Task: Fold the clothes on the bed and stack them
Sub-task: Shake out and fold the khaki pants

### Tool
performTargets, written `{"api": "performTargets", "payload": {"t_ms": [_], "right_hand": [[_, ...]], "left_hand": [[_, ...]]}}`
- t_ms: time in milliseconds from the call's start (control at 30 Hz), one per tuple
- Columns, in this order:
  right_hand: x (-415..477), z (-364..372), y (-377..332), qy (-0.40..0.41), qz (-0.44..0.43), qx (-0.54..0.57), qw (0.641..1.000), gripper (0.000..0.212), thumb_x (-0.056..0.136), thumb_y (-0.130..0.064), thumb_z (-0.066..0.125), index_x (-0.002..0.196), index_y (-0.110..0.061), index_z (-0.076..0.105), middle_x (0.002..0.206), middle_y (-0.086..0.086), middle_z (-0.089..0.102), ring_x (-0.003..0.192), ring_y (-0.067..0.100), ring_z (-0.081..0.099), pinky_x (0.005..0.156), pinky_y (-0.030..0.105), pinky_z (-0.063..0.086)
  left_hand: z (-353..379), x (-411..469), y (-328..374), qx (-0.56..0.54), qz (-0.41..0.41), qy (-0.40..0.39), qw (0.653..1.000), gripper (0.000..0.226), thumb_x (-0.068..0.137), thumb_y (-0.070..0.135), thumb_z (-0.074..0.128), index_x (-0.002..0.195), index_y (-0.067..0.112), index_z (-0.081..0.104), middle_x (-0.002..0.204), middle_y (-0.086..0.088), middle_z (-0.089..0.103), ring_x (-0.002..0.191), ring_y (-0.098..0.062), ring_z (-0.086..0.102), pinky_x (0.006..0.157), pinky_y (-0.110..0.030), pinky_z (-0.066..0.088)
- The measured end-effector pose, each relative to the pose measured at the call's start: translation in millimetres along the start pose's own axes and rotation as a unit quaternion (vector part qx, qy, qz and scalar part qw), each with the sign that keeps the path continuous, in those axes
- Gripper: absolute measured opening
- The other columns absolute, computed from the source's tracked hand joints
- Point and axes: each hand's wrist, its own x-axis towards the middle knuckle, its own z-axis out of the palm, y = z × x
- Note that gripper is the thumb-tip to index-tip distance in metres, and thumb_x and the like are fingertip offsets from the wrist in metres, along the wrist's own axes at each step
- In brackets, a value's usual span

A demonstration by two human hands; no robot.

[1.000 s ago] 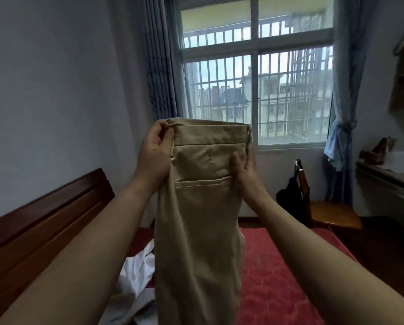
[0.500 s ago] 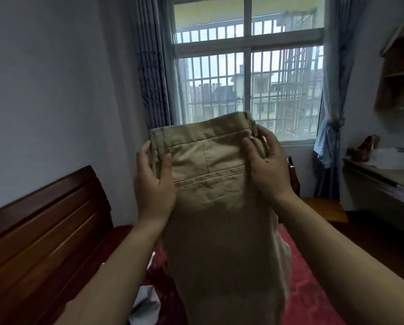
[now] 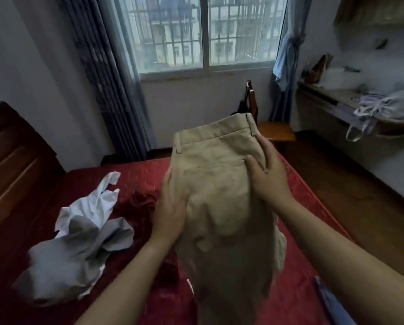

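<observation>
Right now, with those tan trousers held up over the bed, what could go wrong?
1. The tan trousers look bunched and wrinkled between the left hand and right hand, so a fold made now might come out crooked.
2. A dark red garment and a crumpled white shirt lie on the bed just to the left. Laid down there, the trousers could catch on them and muddle the stack.

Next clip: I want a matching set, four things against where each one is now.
Things: 1 khaki trousers; 2 white garment; 3 wooden chair; 4 headboard.
Places: A at the left edge of view; B crumpled on the red bed; C gripped by left hand and right hand; D near the window.
Pairs: 1-C, 2-B, 3-D, 4-A.
</observation>
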Motion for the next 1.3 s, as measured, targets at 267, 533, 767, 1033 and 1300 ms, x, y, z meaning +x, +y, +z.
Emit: {"api": "performTargets", "payload": {"t_ms": [267, 533, 767, 1033, 1300], "right_hand": [[-114, -19, 145, -0.06, 0.205, -0.072, 0.974, 0.048, 0.089, -0.025, 0.059, 0.132, -0.038, 0.041, 0.121, -0.032, 0.047, 0.111, -0.019, 0.043, 0.087, -0.001, 0.035], [-9, 25, 337, -0.168, 0.332, -0.114, 0.921, 0.072, 0.091, -0.039, 0.054, 0.148, -0.018, 0.015, 0.15, 0.003, 0.03, 0.135, 0.018, 0.032, 0.106, 0.027, 0.026], [-54, 64, 497, -0.225, 0.32, -0.186, 0.901, 0.067, 0.087, -0.039, 0.06, 0.143, -0.014, 0.031, 0.14, 0.009, 0.041, 0.127, 0.022, 0.042, 0.102, 0.029, 0.032], [-217, 76, 574, -0.186, 0.394, -0.197, 0.878, 0.049, 0.085, -0.021, 0.066, 0.129, -0.008, 0.049, 0.123, 0.009, 0.05, 0.116, 0.023, 0.049, 0.095, 0.023, 0.036], [-267, 108, 581, -0.1, 0.446, -0.13, 0.88, 0.078, 0.085, -0.024, 0.065, 0.147, -0.029, 0.017, 0.147, 0.0, 0.033, 0.13, 0.016, 0.038, 0.098, 0.02, 0.028]], "left_hand": [[59, -109, -91, 0.078, -0.137, -0.089, 0.984, 0.026, 0.091, 0.021, 0.057, 0.117, 0.023, 0.059, 0.114, 0.014, 0.06, 0.107, 0.004, 0.053, 0.089, -0.001, 0.033], [164, -23, -223, 0.114, -0.225, -0.039, 0.967, 0.035, 0.087, 0.025, 0.062, 0.121, 0.02, 0.055, 0.109, 0.003, 0.062, 0.098, -0.011, 0.057, 0.078, -0.014, 0.037], [213, -84, -399, 0.248, -0.368, -0.215, 0.87, 0.069, 0.085, 0.031, 0.065, 0.142, 0.01, 0.032, 0.133, -0.017, 0.048, 0.121, -0.028, 0.047, 0.097, -0.03, 0.035], [210, -178, -485, 0.331, -0.367, -0.215, 0.842, 0.038, 0.084, 0.023, 0.065, 0.12, 0.013, 0.057, 0.122, -0.008, 0.056, 0.114, -0.023, 0.051, 0.096, -0.031, 0.033], [219, -174, -524, 0.349, -0.396, -0.215, 0.822, 0.066, 0.092, 0.04, 0.049, 0.147, 0.018, 0.02, 0.145, -0.013, 0.038, 0.133, -0.032, 0.034, 0.109, -0.042, 0.021]]}}
